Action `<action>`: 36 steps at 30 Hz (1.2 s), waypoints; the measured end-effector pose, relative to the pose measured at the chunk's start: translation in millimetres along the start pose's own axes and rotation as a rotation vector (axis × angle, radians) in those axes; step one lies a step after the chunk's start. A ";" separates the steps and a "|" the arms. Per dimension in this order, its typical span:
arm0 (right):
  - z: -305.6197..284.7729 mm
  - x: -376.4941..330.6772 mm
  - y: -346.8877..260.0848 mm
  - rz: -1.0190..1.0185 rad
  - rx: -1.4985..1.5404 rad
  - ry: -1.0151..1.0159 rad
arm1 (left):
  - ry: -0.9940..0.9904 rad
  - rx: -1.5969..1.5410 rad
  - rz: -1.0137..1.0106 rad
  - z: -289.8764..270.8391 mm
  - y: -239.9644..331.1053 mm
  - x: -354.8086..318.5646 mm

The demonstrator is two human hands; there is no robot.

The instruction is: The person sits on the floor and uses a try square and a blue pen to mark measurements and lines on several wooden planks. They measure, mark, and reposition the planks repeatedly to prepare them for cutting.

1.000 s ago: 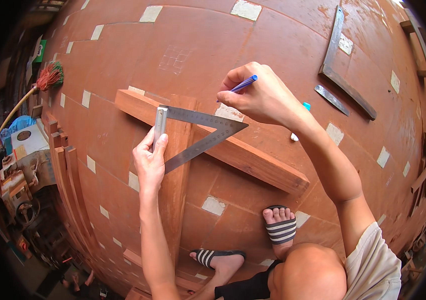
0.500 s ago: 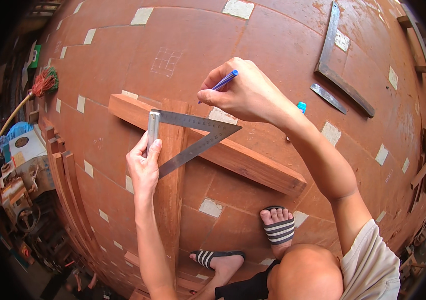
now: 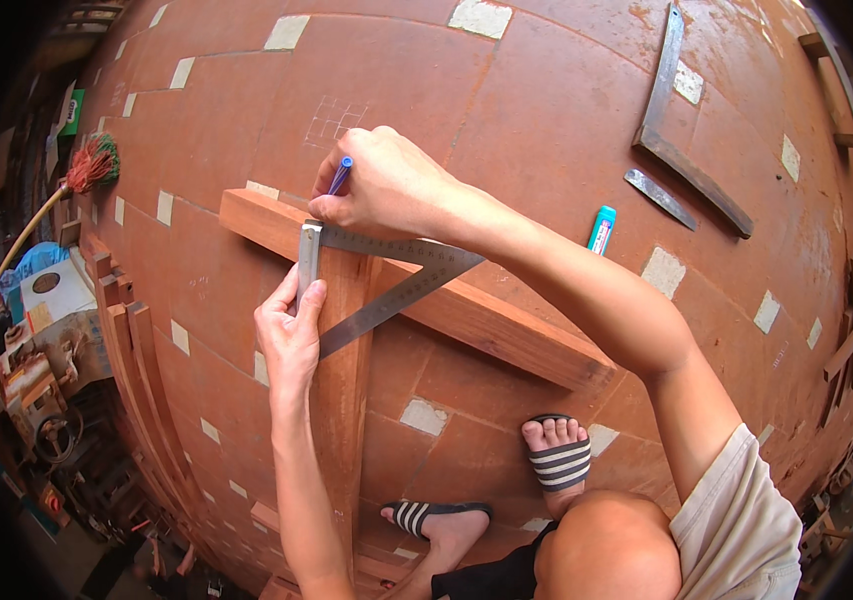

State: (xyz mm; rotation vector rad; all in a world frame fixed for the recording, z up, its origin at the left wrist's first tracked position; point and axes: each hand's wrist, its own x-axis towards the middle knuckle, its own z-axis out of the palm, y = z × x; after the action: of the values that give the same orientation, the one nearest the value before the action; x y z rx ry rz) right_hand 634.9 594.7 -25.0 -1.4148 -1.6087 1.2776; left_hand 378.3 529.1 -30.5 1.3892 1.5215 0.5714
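The right hand (image 3: 386, 185) is closed around a blue pen (image 3: 341, 175), tip down at the top corner of the flat steel triangular square (image 3: 386, 275), while the left hand (image 3: 291, 335) pinches the square's thick stock between thumb and fingers, pressing it against the reddish-brown wooden beam (image 3: 486, 320) that runs diagonally across the middle of the frame over an upright wooden plank (image 3: 346, 400) (both rest on the red tiled floor (image 3: 546, 90)). To mark well, the stock should probably stay tight to the edge, with the pen hugging the blade in one steady stroke.
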 end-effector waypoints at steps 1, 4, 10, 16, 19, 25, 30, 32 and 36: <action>4.3 1.7 0.0 -0.021 -0.018 0.004 | 0.000 0.007 -0.009 0.3 1.7 -0.7; 6.0 -4.5 4.0 -0.040 -0.036 0.005 | 0.000 0.044 -0.031 -0.2 5.1 -0.3; 4.6 -0.7 2.2 -0.083 -0.084 -0.016 | -0.007 0.033 -0.006 -3.3 1.0 0.8; -2.3 -9.6 1.6 -0.057 -0.091 0.011 | -0.024 0.035 -0.003 -2.2 3.1 2.6; -16.7 -30.3 -13.2 -0.020 -0.178 -0.013 | -0.013 0.069 0.003 -1.9 1.7 -0.4; -43.7 -31.1 -26.8 0.077 -0.320 -0.102 | -0.002 0.103 -0.002 -1.5 -1.6 -3.9; -7.1 23.6 0.6 0.131 -0.399 0.019 | 0.023 0.084 0.009 -12.9 -5.9 -12.0; 22.2 47.6 13.1 0.130 -0.423 0.009 | 0.061 0.018 -0.073 -26.8 3.8 -36.8; 63.2 76.6 25.0 0.169 -0.471 -0.139 | 0.164 -0.120 -0.293 -65.5 -10.3 -129.5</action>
State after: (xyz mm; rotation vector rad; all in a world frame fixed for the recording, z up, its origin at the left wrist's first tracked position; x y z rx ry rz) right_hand 569.3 651.6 -79.3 -1.8082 -2.0134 1.1552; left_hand 302.0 422.1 32.0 1.0246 1.7541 0.5922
